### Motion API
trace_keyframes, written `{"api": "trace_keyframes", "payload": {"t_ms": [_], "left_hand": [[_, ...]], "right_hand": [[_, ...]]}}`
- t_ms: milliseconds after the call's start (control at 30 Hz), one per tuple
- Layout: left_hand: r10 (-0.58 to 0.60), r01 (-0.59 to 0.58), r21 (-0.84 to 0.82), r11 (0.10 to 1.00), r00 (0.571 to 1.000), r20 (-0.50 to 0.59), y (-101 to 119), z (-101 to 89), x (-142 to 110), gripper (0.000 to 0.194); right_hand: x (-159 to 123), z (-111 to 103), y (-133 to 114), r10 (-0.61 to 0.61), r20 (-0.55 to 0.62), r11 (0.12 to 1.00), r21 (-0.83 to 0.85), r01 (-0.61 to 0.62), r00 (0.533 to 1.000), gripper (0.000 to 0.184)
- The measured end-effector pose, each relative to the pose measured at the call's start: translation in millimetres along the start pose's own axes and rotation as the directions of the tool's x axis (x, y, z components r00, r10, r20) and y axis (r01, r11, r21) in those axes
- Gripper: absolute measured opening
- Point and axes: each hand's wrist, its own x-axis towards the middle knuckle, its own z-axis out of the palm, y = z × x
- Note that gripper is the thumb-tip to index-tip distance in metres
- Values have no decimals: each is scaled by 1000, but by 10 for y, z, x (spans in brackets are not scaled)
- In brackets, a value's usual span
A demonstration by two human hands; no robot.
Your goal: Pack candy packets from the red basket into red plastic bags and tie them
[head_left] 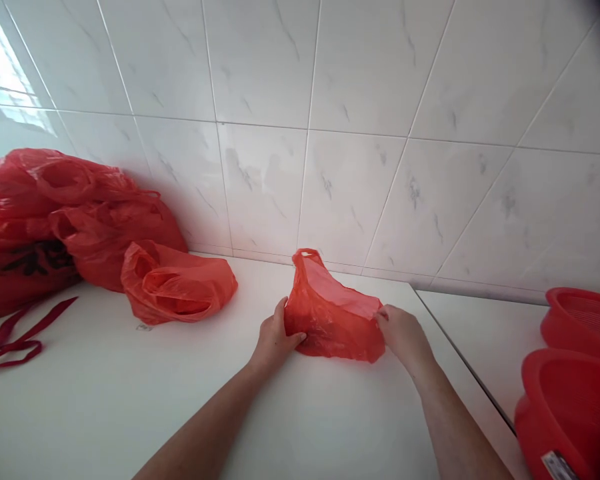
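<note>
A thin red plastic bag (pixel 330 327) with a loop handle at its upper left stands on the white table (pixel 300 413) in front of me. My left hand (pixel 279 335) grips its left side, thumb in front and fingers behind. At the bag's upper right edge, my right hand (pixel 403 333) pinches the plastic between thumb and fingers. The bag's mouth is partly spread, and a paler pink inner side shows. Whether anything lies inside is hidden from me.
Left of my hands lies another crumpled red plastic bag (pixel 180 283), beside large full red bags (pixel 95 213). A dark red ribbon (pixel 17 345) rests at the left. Red plastic baskets (pixel 570 400) stand at the right, past a table seam. A tiled wall (pixel 355 187) rises behind.
</note>
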Motion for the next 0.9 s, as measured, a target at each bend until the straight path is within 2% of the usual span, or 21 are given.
{"api": "trace_keyframes", "payload": {"t_ms": [67, 167, 267, 333, 400, 467, 500, 567, 667, 800, 900], "left_hand": [[27, -25, 84, 996, 1000, -14, -25, 21, 15, 84], [50, -48, 147, 988, 999, -16, -46, 28, 27, 80], [78, -71, 195, 978, 996, -30, -50, 17, 29, 74], [107, -96, 197, 976, 993, -48, -63, 6, 31, 60], [103, -91, 139, 986, 991, -83, -88, -10, 41, 33], [65, -60, 44, 997, 990, -123, -100, -32, 64, 8], [47, -47, -1, 999, 989, -141, -90, -44, 82, 5], [29, -41, -65, 997, 984, -175, -16, -64, 128, 9], [41, -71, -137, 988, 977, -209, 243, -65, 206, 9], [73, -120, -298, 947, 984, -165, 604, -28, 274, 12], [-2, -53, -309, 949, 985, -174, 624, -27, 278, 6]], "right_hand": [[35, 93, 107, 20, 51, 999, 33, -22, 999, 9], [41, 185, 220, 39, 110, 994, 100, -50, 993, 15], [62, 200, 271, 46, 136, 972, 221, -75, 990, 11], [99, 157, 277, 49, 114, 945, 316, -83, 992, 8], [140, 76, 272, 63, 50, 904, 419, -78, 997, 7], [175, -15, 269, 103, -40, 831, 553, -63, 994, 16], [188, -52, 271, 130, -80, 781, 623, -52, 988, 23], [206, -93, 285, 185, -128, 666, 745, -29, 974, 32], [226, -71, 321, 239, -122, 500, 866, -14, 963, 36], [238, -23, 367, 252, -101, 310, 950, 19, 962, 39], [232, -60, 380, 245, -123, 221, 973, 69, 962, 37]]}}
